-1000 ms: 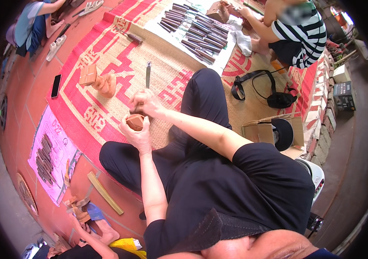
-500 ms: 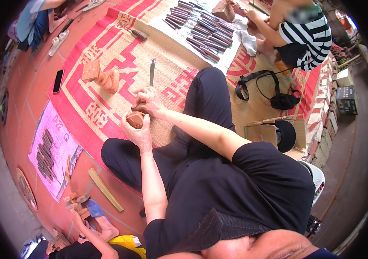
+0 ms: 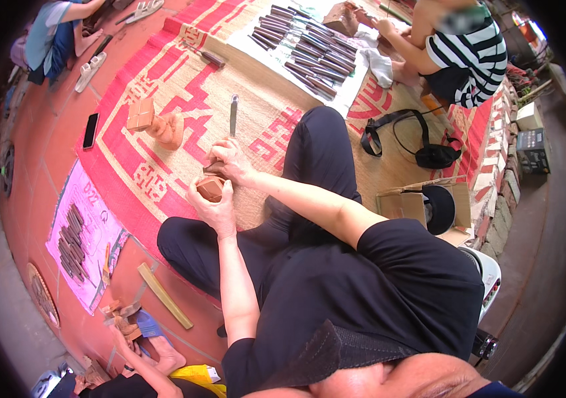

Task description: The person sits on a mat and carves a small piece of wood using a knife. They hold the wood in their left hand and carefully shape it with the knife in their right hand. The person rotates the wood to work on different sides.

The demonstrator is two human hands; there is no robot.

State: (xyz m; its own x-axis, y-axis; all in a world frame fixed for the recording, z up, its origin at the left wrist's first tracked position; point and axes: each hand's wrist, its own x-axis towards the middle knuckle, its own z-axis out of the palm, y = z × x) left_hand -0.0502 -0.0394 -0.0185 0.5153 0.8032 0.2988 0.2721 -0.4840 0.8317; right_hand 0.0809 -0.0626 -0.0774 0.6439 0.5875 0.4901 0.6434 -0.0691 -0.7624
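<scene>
My left hand [image 3: 215,211] is wrapped round a small reddish-brown block [image 3: 210,190], probably wood, with a faceted top turned up. Just beyond it, my right hand [image 3: 231,159] is closed, pinching a small dark brown flat piece [image 3: 214,168] at the block's far edge. What that piece is made of cannot be made out. On the mat past my hands lies a slim metal-bladed tool [image 3: 233,116]. A light wooden carving [image 3: 167,129] with a squared end stands or lies to the left of it.
A patterned red and straw mat [image 3: 256,79] spreads under me. Farther off, several dark-handled tools [image 3: 322,53] lie on white cloth beside a person in stripes [image 3: 472,60]. Around me are a phone [image 3: 90,131], a pink sheet [image 3: 90,199] with dark tools, a cardboard box [image 3: 402,204] and a black pouch [image 3: 435,156].
My right hand has shifted slightly with the dark piece at the block's far edge. The block is turned a little in my left hand. The whole view has moved slightly.
</scene>
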